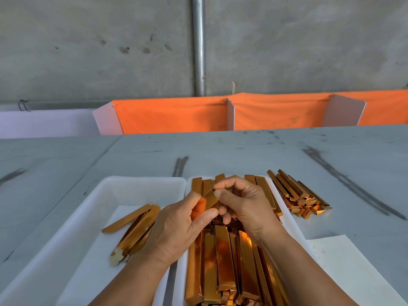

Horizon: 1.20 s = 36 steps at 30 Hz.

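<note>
On my feed the full white tray (290,219) is the anchor: it is packed end to end with long, narrow boxes (223,261) of mirror-bright gold-orange card, lying lengthwise and stacked on one another. Just above its middle, both hands meet on a single gold piece (210,200), a short folded flap of the same shiny card, tilted, with its glossy face catching the light. The left hand (176,221) pinches its lower end between thumb and fingers, and the right hand (245,204) has curled fingers nipped on its upper edge. Touching the full tray on its left is a second white tray (141,184), lined with a white sheet (106,272) and holding only a few flat gold strips (136,228), laid loosely at a slant. Just to the right of the full tray, a loose heap of gold boxes (295,195) lies on the grey table (220,151). Right of the tray's near end is a sheet of paper (344,261) with faint marks that I cannot read. I see no brand or print on the gold card. Beyond the full tray, an orange cloth (172,115) hangs along the table's far edge.
</note>
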Each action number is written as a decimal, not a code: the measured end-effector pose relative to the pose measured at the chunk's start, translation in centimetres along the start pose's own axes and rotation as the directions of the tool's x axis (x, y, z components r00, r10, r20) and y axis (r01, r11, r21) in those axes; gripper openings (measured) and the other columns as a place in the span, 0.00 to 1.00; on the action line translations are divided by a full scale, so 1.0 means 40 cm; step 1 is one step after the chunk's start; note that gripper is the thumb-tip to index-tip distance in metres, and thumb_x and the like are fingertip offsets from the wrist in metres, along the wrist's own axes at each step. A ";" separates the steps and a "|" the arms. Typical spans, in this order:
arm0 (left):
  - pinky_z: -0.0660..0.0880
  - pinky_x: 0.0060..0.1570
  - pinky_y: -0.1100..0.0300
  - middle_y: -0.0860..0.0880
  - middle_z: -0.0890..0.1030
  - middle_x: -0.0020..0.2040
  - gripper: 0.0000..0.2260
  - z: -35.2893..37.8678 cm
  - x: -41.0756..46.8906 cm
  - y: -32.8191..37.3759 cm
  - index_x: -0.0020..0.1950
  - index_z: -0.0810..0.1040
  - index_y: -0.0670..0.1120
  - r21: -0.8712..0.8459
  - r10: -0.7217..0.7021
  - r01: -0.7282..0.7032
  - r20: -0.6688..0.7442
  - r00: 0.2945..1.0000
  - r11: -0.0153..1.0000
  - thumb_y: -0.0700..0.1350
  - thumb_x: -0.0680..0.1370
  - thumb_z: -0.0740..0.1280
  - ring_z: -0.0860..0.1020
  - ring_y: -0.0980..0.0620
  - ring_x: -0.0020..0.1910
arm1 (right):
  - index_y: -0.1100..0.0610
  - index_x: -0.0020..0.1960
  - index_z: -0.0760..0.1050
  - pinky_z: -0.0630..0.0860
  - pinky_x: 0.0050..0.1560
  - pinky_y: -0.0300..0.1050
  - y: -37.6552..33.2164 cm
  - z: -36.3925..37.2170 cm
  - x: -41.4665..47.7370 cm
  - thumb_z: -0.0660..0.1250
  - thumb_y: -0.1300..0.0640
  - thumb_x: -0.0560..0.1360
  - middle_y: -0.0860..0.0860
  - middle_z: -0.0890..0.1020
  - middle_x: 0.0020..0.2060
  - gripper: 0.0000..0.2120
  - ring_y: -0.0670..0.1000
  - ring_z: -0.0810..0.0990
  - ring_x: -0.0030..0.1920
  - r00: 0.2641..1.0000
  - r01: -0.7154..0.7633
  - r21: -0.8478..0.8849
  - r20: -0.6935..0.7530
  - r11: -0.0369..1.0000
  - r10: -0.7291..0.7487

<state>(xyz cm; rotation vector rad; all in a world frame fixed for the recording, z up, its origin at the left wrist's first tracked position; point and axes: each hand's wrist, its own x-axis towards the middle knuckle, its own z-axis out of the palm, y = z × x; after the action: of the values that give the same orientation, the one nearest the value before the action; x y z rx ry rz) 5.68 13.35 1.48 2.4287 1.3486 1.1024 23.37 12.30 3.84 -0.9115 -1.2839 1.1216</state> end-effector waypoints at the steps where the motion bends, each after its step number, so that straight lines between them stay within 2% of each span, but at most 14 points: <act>1: 0.67 0.30 0.69 0.56 0.68 0.29 0.20 0.000 0.000 0.000 0.48 0.68 0.55 -0.003 -0.005 0.005 -0.004 1.000 1.000 0.71 0.73 0.54 0.71 0.59 0.29 | 0.59 0.48 0.82 0.76 0.27 0.40 0.001 0.002 0.000 0.69 0.65 0.77 0.55 0.79 0.29 0.04 0.50 0.76 0.25 1.000 0.022 -0.037 -0.010 0.999 -0.022; 4: 0.67 0.29 0.69 0.56 0.68 0.29 0.20 0.000 0.000 0.000 0.47 0.68 0.55 -0.015 -0.011 0.011 -0.014 1.000 1.000 0.71 0.73 0.54 0.71 0.59 0.29 | 0.59 0.49 0.82 0.77 0.29 0.40 0.004 0.005 -0.001 0.68 0.63 0.78 0.55 0.80 0.29 0.04 0.51 0.77 0.26 1.000 0.024 -0.075 -0.016 0.997 -0.026; 8: 0.66 0.28 0.68 0.55 0.67 0.29 0.21 -0.001 0.001 0.003 0.44 0.68 0.55 -0.012 0.013 -0.013 -0.015 1.000 1.000 0.72 0.73 0.54 0.70 0.56 0.29 | 0.60 0.48 0.82 0.75 0.30 0.41 0.006 -0.002 0.003 0.65 0.62 0.80 0.58 0.80 0.29 0.07 0.52 0.76 0.25 0.998 -0.067 0.018 -0.015 0.998 0.067; 12: 0.65 0.28 0.68 0.55 0.66 0.29 0.25 -0.001 0.002 0.006 0.44 0.68 0.54 0.026 0.033 -0.033 -0.004 0.999 0.999 0.75 0.72 0.51 0.69 0.56 0.28 | 0.57 0.46 0.81 0.74 0.27 0.39 0.006 -0.005 0.007 0.67 0.64 0.78 0.57 0.78 0.28 0.05 0.51 0.73 0.23 0.990 -0.144 0.094 0.023 0.985 0.142; 19: 0.66 0.27 0.69 0.55 0.66 0.29 0.27 -0.001 -0.001 0.008 0.46 0.70 0.54 0.036 0.047 -0.047 0.003 0.999 0.998 0.76 0.72 0.50 0.70 0.57 0.27 | 0.60 0.50 0.80 0.73 0.25 0.39 0.003 -0.013 0.010 0.66 0.68 0.77 0.57 0.77 0.27 0.06 0.49 0.72 0.21 0.972 -0.229 0.197 0.103 0.953 0.212; 24: 0.65 0.27 0.69 0.55 0.66 0.29 0.24 -0.001 -0.002 0.003 0.48 0.67 0.57 0.054 0.050 -0.051 0.020 0.999 0.997 0.75 0.71 0.51 0.70 0.58 0.28 | 0.60 0.49 0.79 0.72 0.25 0.39 0.004 -0.013 0.007 0.66 0.69 0.77 0.56 0.77 0.26 0.06 0.49 0.71 0.21 0.975 -0.212 0.142 0.091 0.967 0.200; 29: 0.66 0.28 0.69 0.57 0.68 0.30 0.29 -0.003 0.000 0.008 0.57 0.71 0.56 0.053 0.060 -0.061 0.022 0.998 0.997 0.75 0.72 0.49 0.72 0.60 0.29 | 0.59 0.46 0.80 0.73 0.25 0.39 0.004 -0.008 0.005 0.66 0.69 0.77 0.56 0.78 0.26 0.07 0.49 0.72 0.21 0.985 -0.161 0.108 0.072 0.981 0.154; 32: 0.66 0.28 0.68 0.55 0.67 0.28 0.24 -0.004 0.001 0.009 0.52 0.70 0.57 0.013 0.065 -0.065 0.007 0.998 0.998 0.74 0.73 0.50 0.72 0.58 0.30 | 0.57 0.45 0.82 0.75 0.27 0.40 0.000 -0.006 0.003 0.68 0.67 0.77 0.57 0.79 0.28 0.08 0.50 0.74 0.22 0.986 -0.148 0.129 0.101 0.981 0.136; 36: 0.65 0.27 0.68 0.56 0.65 0.27 0.15 -0.003 -0.001 0.008 0.45 0.62 0.63 0.015 0.081 -0.081 -0.009 0.997 0.997 0.73 0.74 0.53 0.72 0.59 0.30 | 0.55 0.42 0.82 0.76 0.27 0.39 -0.003 -0.005 0.003 0.68 0.67 0.76 0.56 0.80 0.28 0.10 0.49 0.75 0.23 0.987 -0.132 0.111 0.109 0.985 0.120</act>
<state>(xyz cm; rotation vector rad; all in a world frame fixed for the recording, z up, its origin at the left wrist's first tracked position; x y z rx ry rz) 5.78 13.12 1.69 2.5122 1.2750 1.1278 23.58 12.41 3.95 -0.8662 -1.2407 1.3443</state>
